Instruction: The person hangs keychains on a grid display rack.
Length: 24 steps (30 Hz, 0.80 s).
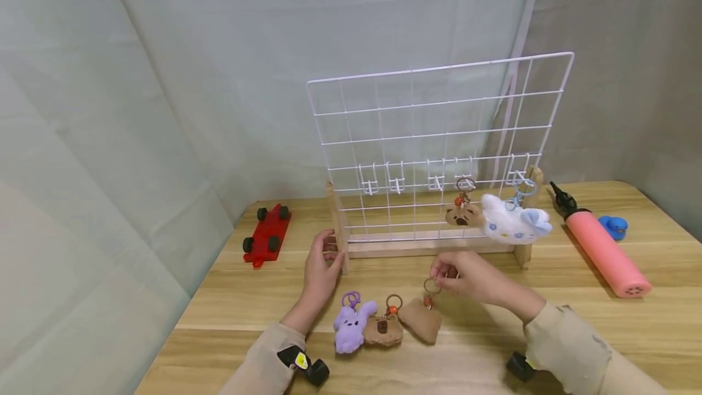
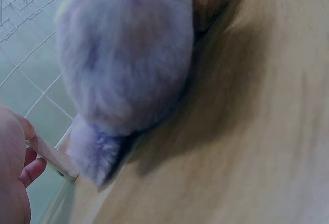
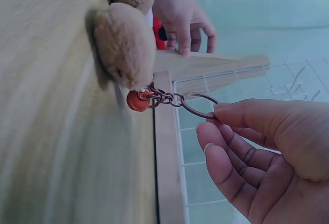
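Right hand (image 1: 473, 274) pinches the ring (image 3: 197, 112) of the tan plush (image 1: 421, 320) beside the bear (image 1: 383, 330); left hand (image 1: 322, 269), fingers bent (grip unclear), touches the rack post (image 1: 337, 224); wood-grain table (image 1: 236, 303), pale curtains (image 1: 219, 78) behind

The rightmost plush (image 1: 421, 322) on the table (image 1: 219, 316) is plain brown, with an orange-red bead (image 1: 428, 302) and a bronze ring (image 3: 195, 113). Its neighbour (image 1: 382, 331) is brown too, the far one (image 1: 348, 331) lilac. Over on the white grid (image 1: 394, 135) above its pale wooden stand (image 1: 430, 249), I see another brown plush (image 1: 463, 216) and a white one (image 1: 507, 224) with a light-blue bow (image 1: 536, 222). The pump (image 1: 606, 252) is pink and black, the duck (image 1: 614, 227) blue, the toy car (image 1: 269, 233) red with black wheels (image 1: 248, 244); streaky grain runs through the honey-coloured table.
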Each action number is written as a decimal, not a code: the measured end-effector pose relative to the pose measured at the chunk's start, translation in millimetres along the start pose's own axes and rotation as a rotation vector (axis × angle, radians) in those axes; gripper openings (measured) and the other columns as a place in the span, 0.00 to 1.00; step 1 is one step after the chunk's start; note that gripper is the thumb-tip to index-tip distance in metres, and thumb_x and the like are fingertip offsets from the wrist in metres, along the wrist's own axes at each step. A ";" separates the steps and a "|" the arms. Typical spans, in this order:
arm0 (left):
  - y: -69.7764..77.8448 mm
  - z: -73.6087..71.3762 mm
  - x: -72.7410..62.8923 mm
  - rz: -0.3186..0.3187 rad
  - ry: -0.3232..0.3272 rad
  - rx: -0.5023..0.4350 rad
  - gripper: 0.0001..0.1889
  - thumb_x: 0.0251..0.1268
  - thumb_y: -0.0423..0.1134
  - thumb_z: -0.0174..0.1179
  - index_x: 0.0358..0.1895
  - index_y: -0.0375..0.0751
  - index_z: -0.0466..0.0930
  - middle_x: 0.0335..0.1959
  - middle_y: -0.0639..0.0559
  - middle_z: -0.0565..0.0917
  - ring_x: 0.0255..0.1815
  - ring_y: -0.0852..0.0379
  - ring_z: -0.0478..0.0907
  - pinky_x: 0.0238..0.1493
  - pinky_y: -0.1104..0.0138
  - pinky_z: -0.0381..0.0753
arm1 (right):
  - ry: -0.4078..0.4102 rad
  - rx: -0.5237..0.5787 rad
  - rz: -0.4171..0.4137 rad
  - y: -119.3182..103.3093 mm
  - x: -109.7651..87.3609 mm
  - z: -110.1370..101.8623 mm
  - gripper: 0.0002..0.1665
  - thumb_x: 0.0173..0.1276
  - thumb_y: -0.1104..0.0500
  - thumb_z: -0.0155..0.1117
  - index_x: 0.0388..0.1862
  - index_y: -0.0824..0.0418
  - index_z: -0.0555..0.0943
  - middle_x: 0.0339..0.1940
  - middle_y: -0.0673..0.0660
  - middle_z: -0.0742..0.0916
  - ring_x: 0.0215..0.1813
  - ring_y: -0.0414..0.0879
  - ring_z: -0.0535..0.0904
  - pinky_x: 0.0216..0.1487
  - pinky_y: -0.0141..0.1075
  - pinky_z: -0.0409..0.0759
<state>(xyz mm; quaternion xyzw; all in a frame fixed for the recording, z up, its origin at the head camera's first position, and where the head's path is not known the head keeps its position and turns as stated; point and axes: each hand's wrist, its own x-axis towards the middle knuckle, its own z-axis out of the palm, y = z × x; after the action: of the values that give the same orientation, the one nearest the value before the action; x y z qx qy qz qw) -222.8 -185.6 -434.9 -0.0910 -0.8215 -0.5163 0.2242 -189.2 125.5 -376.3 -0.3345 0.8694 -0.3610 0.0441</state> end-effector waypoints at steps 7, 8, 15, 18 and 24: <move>2.7 -0.6 -1.1 0.004 0.003 0.015 0.23 0.59 0.21 0.59 0.59 0.31 0.68 0.47 0.34 0.79 0.45 0.43 0.79 0.43 0.63 0.84 | -0.028 0.016 0.011 -10.9 1.2 -10.6 0.02 0.64 0.67 0.62 0.35 0.65 0.80 0.26 0.50 0.84 0.27 0.30 0.75 0.25 0.28 0.79; 3.2 -0.7 -1.2 0.006 0.003 0.019 0.23 0.59 0.21 0.59 0.59 0.31 0.68 0.47 0.34 0.79 0.45 0.43 0.79 0.43 0.62 0.84 | -0.031 0.014 0.012 -12.5 1.4 -12.4 0.02 0.64 0.67 0.61 0.35 0.65 0.80 0.26 0.50 0.84 0.27 0.30 0.75 0.25 0.28 0.79; 3.8 -1.5 -1.6 0.018 -0.008 0.047 0.24 0.59 0.22 0.60 0.59 0.32 0.67 0.48 0.35 0.79 0.45 0.44 0.79 0.43 0.60 0.84 | -0.047 -0.049 0.005 -22.6 2.8 -26.1 0.02 0.66 0.64 0.61 0.35 0.62 0.80 0.26 0.48 0.84 0.29 0.30 0.76 0.27 0.27 0.79; 2.9 -1.4 -1.4 0.026 -0.006 0.043 0.24 0.59 0.22 0.60 0.59 0.31 0.67 0.47 0.34 0.79 0.45 0.43 0.79 0.43 0.60 0.84 | -0.050 -0.078 0.010 -27.0 3.7 -32.7 0.02 0.66 0.63 0.62 0.35 0.61 0.80 0.27 0.47 0.84 0.29 0.30 0.76 0.29 0.27 0.79; 3.5 -1.3 -1.6 0.010 -0.008 0.038 0.24 0.59 0.22 0.60 0.59 0.32 0.68 0.47 0.35 0.79 0.45 0.44 0.79 0.43 0.62 0.84 | -0.022 -0.128 -0.010 -37.8 6.0 -47.5 0.02 0.66 0.64 0.62 0.35 0.60 0.81 0.28 0.47 0.85 0.31 0.31 0.76 0.31 0.27 0.80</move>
<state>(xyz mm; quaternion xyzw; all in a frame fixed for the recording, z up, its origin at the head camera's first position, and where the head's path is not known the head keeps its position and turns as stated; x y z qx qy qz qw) -219.8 -185.1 -432.3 -0.0929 -0.8317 -0.4990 0.2251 -188.1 130.7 -315.6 -0.3449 0.8885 -0.3013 0.0306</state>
